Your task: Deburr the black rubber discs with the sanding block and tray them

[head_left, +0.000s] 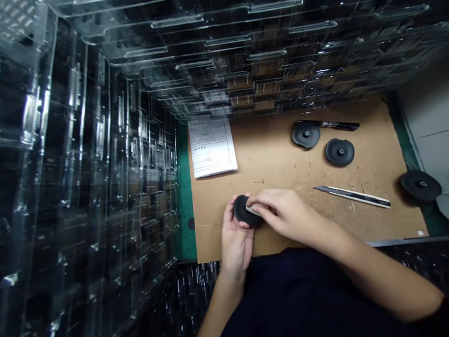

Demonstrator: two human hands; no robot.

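Observation:
My left hand (236, 242) cradles a black round disc (241, 210) with its fingers curled up around the rim. My right hand (281, 211) lies over the disc, pinching a small pale pad (252, 210) against its face. Part of the disc is hidden by both hands. Farther up the cardboard sheet (283, 161) lie two similar black discs (306, 134) (340, 151), each with a central hole. A third black disc (421, 185) sits past the sheet's right edge. A utility knife (352, 196) lies to the right of my right hand.
A black marker pen (329, 125) lies behind the discs, and a printed paper form (212, 147) lies at the sheet's far left. Stacked clear plastic trays (84, 158) form a tall wall on the left and overhang the back. A green mat (185, 189) shows beneath the sheet.

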